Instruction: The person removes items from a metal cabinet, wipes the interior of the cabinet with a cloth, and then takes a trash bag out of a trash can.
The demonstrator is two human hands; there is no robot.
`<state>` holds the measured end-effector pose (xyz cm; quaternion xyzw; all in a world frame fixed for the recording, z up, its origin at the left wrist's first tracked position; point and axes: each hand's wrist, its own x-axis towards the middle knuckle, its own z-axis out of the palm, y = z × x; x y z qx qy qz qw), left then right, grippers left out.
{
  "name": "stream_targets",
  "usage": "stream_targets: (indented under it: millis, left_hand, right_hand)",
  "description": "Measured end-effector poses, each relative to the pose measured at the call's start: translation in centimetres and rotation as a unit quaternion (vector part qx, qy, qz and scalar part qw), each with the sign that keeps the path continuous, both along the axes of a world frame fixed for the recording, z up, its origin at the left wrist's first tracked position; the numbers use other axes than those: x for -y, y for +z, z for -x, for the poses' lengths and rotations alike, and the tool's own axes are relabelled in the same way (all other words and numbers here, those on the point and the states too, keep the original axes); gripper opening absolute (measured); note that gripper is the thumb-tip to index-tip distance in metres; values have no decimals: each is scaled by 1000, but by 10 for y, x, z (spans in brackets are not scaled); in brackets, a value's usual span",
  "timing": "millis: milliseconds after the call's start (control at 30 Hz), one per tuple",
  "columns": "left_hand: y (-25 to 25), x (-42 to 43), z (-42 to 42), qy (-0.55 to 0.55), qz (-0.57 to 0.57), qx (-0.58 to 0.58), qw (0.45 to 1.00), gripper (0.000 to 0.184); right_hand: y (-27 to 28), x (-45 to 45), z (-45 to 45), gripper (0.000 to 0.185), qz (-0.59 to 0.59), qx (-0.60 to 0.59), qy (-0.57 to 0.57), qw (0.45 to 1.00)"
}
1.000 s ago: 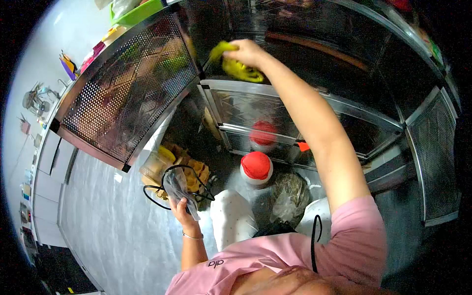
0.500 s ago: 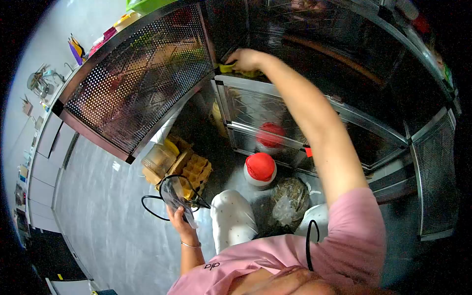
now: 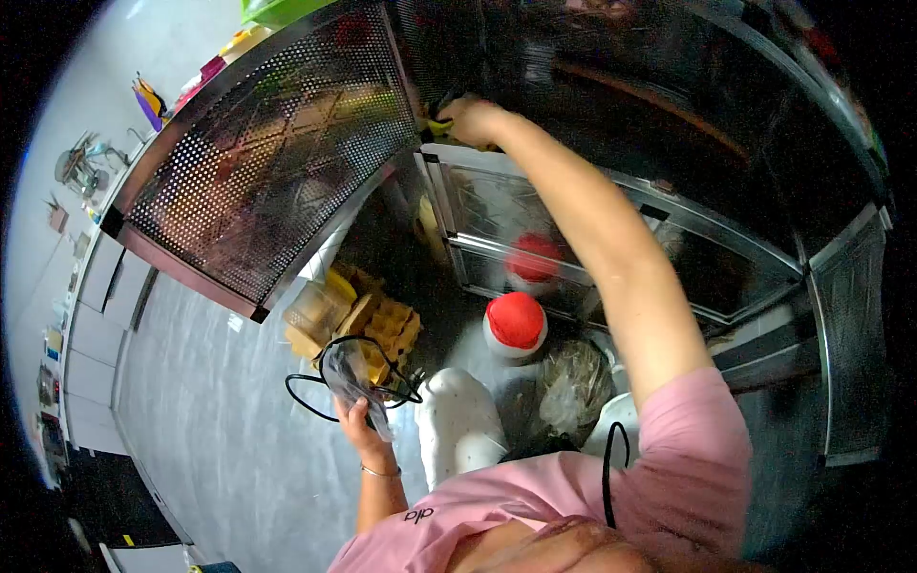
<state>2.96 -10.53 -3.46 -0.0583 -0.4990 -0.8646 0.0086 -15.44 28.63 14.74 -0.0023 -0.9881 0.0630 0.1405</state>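
Note:
My right hand point(image 3: 475, 122) reaches into the dark inside of a metal cabinet, by its lower front frame. Its fingers are closed on a yellow-green cloth point(image 3: 441, 126), which is mostly hidden under the hand. At the lower left, my left hand point(image 3: 357, 426) is closed around a clear plastic bag point(image 3: 346, 368). A looped black cable point(image 3: 304, 401) runs beside and behind this bag; whether the hand also grips the cable I cannot tell. A perforated cabinet door point(image 3: 277, 172) stands swung out to the left of my right hand.
Egg cartons point(image 3: 390, 325) and a clear plastic container point(image 3: 320, 310) sit on the grey floor. A white container with a red top point(image 3: 516, 321) stands before the cabinet's glass panels point(image 3: 487, 196). Beside it lies a plastic bag of dried material point(image 3: 573, 387). Another mesh door point(image 3: 860, 334) is at right.
The view has shifted slightly. My right hand has moved a little left along the cabinet's inner edge with the cloth. My left hand still holds the plastic bag.

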Motion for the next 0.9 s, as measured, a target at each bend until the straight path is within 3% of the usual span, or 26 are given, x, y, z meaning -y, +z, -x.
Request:
stream_targets:
  millis: [33, 67, 133, 200, 233, 333, 400, 433, 500, 533, 567, 600, 667, 700, 800, 900]
  left_hand:
    - [-4, -2, 2, 7, -8, 9, 1000, 52]
    - [-6, -1, 2, 7, -8, 9, 1000, 52]
    - [-6, -1, 7, 20, -3, 2, 1000, 48]
    - [4, -7, 6, 19, 0, -3, 1000, 48]
    - [8, -8, 5, 18, 8, -6, 1000, 48]
    - [-8, -2, 10, 21, 8, 42, 999, 49]
    - [-1, -11, 6, 11, 12, 44, 999, 50]
    - [6, -18, 3, 13, 16, 32, 999, 50]
    - [5, -20, 1, 11, 29, 33, 999, 52]
    - [0, -20, 3, -1, 34, 35, 999, 52]
    - [-2, -23, 8, -25, 33, 23, 999, 52]
    - [-4, -24, 6, -19, 23, 8, 1000, 53]
    - [1, -29, 5, -54, 27, 22, 998, 55]
    - [10, -36, 0, -9, 76, -11, 997, 40]
    - [30, -51, -5, -41, 2, -9, 999, 41]
    - [23, -49, -5, -60, -11, 2, 998, 52]
  right_hand:
    - [15, 3, -17, 45, 82, 57, 11, 995]
    - [20, -3, -22, 45, 82, 57, 11, 995]
    - [32, -28, -38, 38, 71, 59, 130, 987]
    - [43, -44, -61, 33, 210, 70, 92, 971]
    - [45, -46, -70, 31, 238, 23, 23, 971]
    - [23, -66, -50, 32, 271, -72, -42, 959]
    - [8, -50, -28, 33, 113, 47, -101, 987]
    - [6, -27, -33, 39, 53, -2, -137, 989]
    - [23, 1, -48, 45, 64, 63, -64, 994]
    - [24, 11, -61, 43, -3, 12, -41, 999]
    - [11, 7, -68, 39, 76, -37, 34, 996]
    - [13, 7, -72, 35, 115, -26, 38, 992]
    - [-3, 4, -102, 35, 120, -83, 103, 984]
    - [-2, 4, -106, 35, 120, -84, 103, 984]
    - [-2, -11, -134, 29, 5, -234, -26, 972]
    - [-6, -19, -173, 26, -25, -145, -132, 980]
